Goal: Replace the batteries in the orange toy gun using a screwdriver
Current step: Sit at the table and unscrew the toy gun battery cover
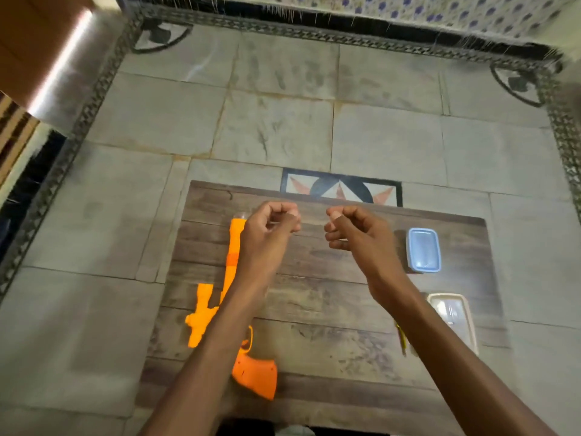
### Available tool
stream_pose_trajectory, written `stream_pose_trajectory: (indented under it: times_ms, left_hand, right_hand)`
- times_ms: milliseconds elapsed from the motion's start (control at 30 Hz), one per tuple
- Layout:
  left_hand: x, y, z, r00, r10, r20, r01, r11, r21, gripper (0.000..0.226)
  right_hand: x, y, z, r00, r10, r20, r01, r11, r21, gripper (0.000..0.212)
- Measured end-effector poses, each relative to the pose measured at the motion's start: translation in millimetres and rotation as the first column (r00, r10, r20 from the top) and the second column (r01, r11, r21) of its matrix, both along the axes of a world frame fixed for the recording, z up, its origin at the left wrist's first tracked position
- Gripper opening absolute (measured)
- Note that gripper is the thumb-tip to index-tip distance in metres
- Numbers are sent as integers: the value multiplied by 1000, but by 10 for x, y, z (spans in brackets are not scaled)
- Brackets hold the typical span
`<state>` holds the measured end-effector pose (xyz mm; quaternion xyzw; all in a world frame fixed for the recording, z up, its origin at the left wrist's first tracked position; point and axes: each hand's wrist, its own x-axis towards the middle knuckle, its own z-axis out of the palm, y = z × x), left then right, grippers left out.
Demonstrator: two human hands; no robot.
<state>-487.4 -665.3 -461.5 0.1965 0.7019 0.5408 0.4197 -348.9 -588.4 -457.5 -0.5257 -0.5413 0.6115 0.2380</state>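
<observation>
The toy gun [235, 243] is orange, the box [423, 250] blue (table [330, 309] wood-grained).

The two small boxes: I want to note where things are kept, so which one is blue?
The blue box is the one farther from the person; the nearer box has a pale pinkish rim.

From my feed I look down on a floor [283, 127] of large grey stone tiles, polished enough to carry smudges and a bright streak of light [63, 64] at the upper left, and framed by a dark patterned border [94, 105] with a dark fan-shaped motif [160, 36] in each far corner. A star inlay [341, 190] in black, white and orange sits partly under the far edge of a dark wood-plank worktop [330, 294]. Beyond the border I see a pale surface with blue flowers [440, 11], and brown wooden furniture [31, 42] at the top left.
</observation>
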Motion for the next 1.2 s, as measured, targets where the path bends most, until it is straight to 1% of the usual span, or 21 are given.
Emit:
stream_pose_trajectory:
  times_ms: [100, 233, 333, 433, 533, 600, 667, 800, 833, 867, 967, 1067, 1200]
  left_hand:
    - [-23, 52, -501, 1000, -5, -10, 5, 999, 31, 8]
    - [8, 37, -951, 999, -26, -48, 30, 994, 101, 8]
    - [22, -23, -1087, 993, -48, -105, 63, 988, 143, 10]
    - [90, -143, -1235, 964, -97, -249, 142, 975, 171, 9]
    - [225, -377, -1302, 943, -96, -319, 164, 968, 192, 14]
    - [412, -666, -1164, 945, -74, -320, 149, 965, 217, 16]
    - [662, -1024, -1013, 957, -56, -285, 127, 963, 237, 17]
    - [1172, -1662, -700, 972, -64, -226, 120, 963, 242, 20]
    - [1395, -1968, -569, 976, -60, -211, 112, 963, 245, 18]
    - [1426, -2044, -510, 980, -59, -189, 106, 962, 250, 15]
    - [1684, -2364, -287, 980, -76, -185, 128, 949, 289, 9]
    - [1909, -2610, -168, 974, -86, -208, 153, 931, 330, 10]
    - [1981, -2677, -287, 972, -101, -212, 167, 934, 317, 11]
  right_hand:
    - [-29, -17, -509, 999, -23, -26, 24, 999, 29, 18]
    - [-30, -77, -993, 998, -30, -56, 35, 996, 86, 17]
    - [-40, -101, -1138, 995, -30, -100, 43, 991, 127, 19]
    - [11, -217, -1229, 991, -21, -136, 45, 984, 172, 19]
    - [154, -500, -1228, 983, -49, -174, 84, 976, 200, 18]
    - [380, -824, -1072, 974, -105, -199, 146, 968, 206, 16]
    - [677, -1206, -892, 958, -141, -250, 187, 967, 175, 12]
    - [1280, -1973, -528, 931, -152, -333, 203, 971, 124, 8]
    - [1547, -2298, -416, 931, -144, -335, 196, 972, 129, 8]
    - [1614, -2384, -388, 935, -115, -336, 171, 975, 142, 9]
    - [1934, -2624, -279, 948, -59, -312, 130, 969, 211, 16]
    - [2156, -2700, -221, 948, -62, -313, 145, 957, 251, 19]
    - [2229, -2661, -302, 953, -92, -289, 175, 945, 277, 16]
